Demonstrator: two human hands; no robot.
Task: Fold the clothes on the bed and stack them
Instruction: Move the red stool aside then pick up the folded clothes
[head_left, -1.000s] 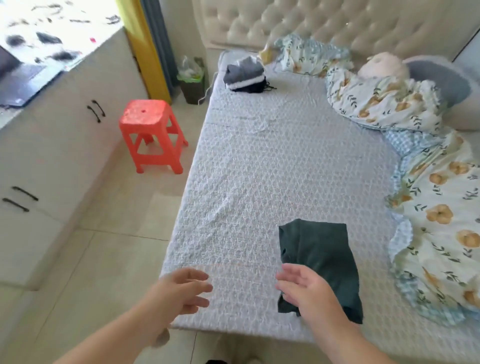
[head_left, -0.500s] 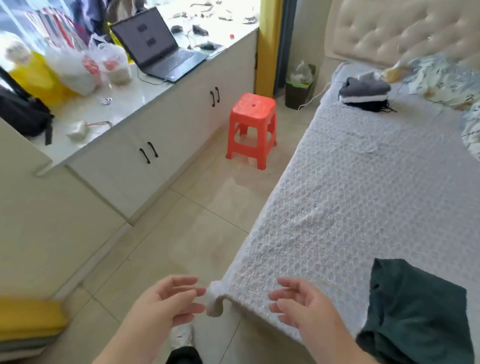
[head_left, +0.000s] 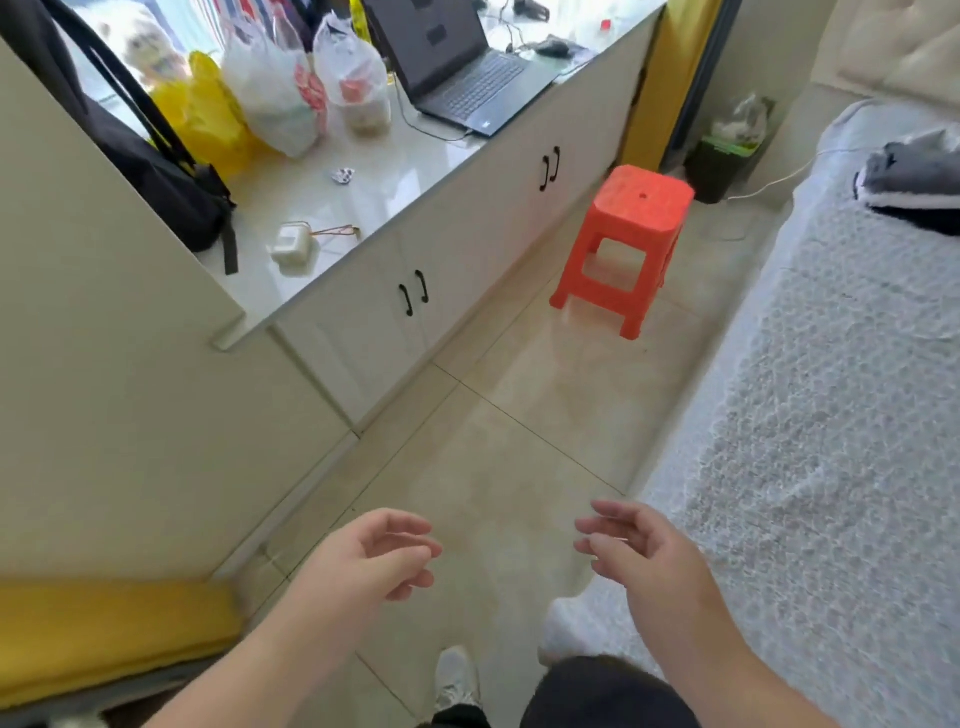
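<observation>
The bed (head_left: 831, 415) with its pale textured sheet fills the right side. A small stack of folded clothes (head_left: 911, 182), grey over white over black, lies on it at the far right edge of the view. My left hand (head_left: 374, 558) hovers over the floor tiles with relaxed, loosely curled fingers and holds nothing. My right hand (head_left: 644, 556) hangs beside the bed's near corner, fingers loose and empty. The dark green folded garment is out of view.
A red plastic stool (head_left: 626, 244) stands on the tiled floor between the bed and a white cabinet counter (head_left: 395, 171). The counter carries a laptop (head_left: 462, 67), plastic bags (head_left: 280, 88) and a black backpack (head_left: 171, 182). A bin (head_left: 727, 156) sits by the headboard.
My view has swung left from the bed toward the floor and counter. The dark green garment has left the frame. Both hands stay empty and loose.
</observation>
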